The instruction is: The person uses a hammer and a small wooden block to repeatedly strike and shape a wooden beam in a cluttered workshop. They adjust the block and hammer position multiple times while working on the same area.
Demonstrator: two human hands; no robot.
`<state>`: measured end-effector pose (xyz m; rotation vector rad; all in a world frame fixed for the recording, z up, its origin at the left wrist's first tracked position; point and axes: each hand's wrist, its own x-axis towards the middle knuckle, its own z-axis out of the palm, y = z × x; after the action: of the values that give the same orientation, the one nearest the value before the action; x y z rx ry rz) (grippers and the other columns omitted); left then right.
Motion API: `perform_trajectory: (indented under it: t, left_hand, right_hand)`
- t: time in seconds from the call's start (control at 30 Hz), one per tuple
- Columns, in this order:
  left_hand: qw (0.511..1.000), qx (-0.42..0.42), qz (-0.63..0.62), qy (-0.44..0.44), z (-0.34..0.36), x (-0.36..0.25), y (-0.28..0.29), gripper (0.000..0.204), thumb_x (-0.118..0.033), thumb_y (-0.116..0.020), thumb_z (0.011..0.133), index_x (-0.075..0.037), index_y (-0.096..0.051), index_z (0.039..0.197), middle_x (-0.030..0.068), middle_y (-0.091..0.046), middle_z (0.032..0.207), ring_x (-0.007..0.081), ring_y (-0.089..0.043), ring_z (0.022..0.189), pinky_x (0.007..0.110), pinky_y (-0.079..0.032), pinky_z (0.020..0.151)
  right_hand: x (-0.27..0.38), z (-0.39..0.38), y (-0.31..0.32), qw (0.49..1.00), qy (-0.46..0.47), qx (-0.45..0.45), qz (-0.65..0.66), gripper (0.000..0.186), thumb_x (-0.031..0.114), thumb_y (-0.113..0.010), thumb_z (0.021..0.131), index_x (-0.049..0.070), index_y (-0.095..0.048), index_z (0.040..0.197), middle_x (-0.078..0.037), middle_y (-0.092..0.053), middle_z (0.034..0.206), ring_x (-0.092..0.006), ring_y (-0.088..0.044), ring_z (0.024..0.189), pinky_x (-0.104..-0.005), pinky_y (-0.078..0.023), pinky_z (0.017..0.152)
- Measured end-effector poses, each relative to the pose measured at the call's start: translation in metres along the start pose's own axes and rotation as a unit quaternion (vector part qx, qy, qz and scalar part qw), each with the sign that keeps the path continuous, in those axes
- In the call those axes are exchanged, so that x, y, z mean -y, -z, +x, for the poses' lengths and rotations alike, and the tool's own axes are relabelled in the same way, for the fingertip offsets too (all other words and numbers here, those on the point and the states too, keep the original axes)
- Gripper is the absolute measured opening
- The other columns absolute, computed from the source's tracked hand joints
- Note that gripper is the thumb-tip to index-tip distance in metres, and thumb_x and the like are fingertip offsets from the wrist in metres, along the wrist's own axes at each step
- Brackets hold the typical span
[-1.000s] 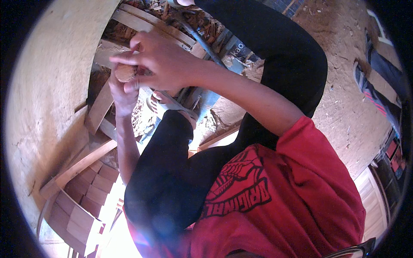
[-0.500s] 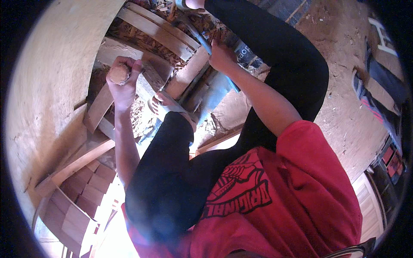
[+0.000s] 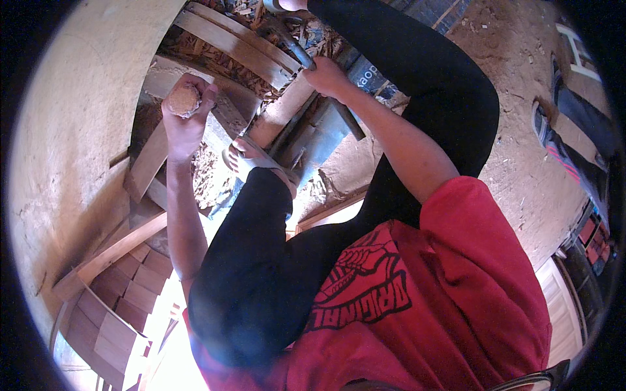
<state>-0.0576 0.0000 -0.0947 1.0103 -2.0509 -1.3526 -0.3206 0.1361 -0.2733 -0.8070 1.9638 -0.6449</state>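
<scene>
Head view. The left hand (image 3: 185,130), on the far left, is wrapped around a brown round-ended piece (image 3: 184,99); the rounded end stands out above the curled fingers, while its lower part is hidden, so what it meets below cannot be told. To its right and well apart, the right hand (image 3: 327,78) is closed around a dark rod (image 3: 353,124), which slants from far left to near right and protrudes on both sides of the grip. Pale wooden strips (image 3: 229,47) lie beyond, between the hands; wood shavings (image 3: 204,174) and a sandalled foot (image 3: 244,156) lie nearer. Good handling would seem to call for a steady left wrist and a fully exposed rounded end. The left thumb, high beside that end, is probably safer tucked lower; the rod, if moved, should clear both knuckles and foot.
</scene>
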Motion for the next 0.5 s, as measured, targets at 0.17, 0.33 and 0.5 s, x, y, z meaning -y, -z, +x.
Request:
perform_trajectory:
  t: [0.17,0.33,0.5]
  left_hand:
    - [1.0,0.005,-0.004,-0.015,0.0,0.003,-0.001,0.016,-0.001,-0.079,0.099,-0.005,-0.066,0.092,-0.0058,-0.057,0.08,0.0044,-0.05,0.075,0.025,-0.041,0.067]
    - [1.0,0.008,-0.021,-0.001,-0.001,0.007,0.003,0.016,0.0,-0.078,0.098,-0.005,-0.065,0.091,-0.0057,-0.057,0.08,0.0045,-0.051,0.075,0.025,-0.041,0.067]
    - [0.998,0.017,-0.06,-0.001,0.0,0.012,0.006,0.014,0.0,-0.077,0.098,-0.004,-0.065,0.094,-0.0035,-0.062,0.085,0.0063,-0.055,0.08,0.026,-0.045,0.071]
  right_hand:
    - [0.021,-0.017,0.002,0.991,0.107,-0.058,-0.055,0.037,0.028,-0.072,0.095,-0.003,-0.073,0.117,-0.028,-0.076,0.096,-0.051,-0.074,0.094,-0.0549,-0.059,0.089]
    - [0.073,-0.064,0.041,0.974,0.213,-0.065,-0.051,0.047,0.025,-0.071,0.101,-0.001,-0.067,0.14,-0.021,-0.075,0.085,-0.0369,-0.075,0.081,-0.0461,-0.06,0.08]
    - [0.137,-0.125,0.118,0.965,0.145,0.17,0.139,0.055,0.02,-0.069,0.108,0.002,-0.056,0.158,-0.012,-0.07,0.085,-0.0157,-0.07,0.079,-0.0317,-0.057,0.077]
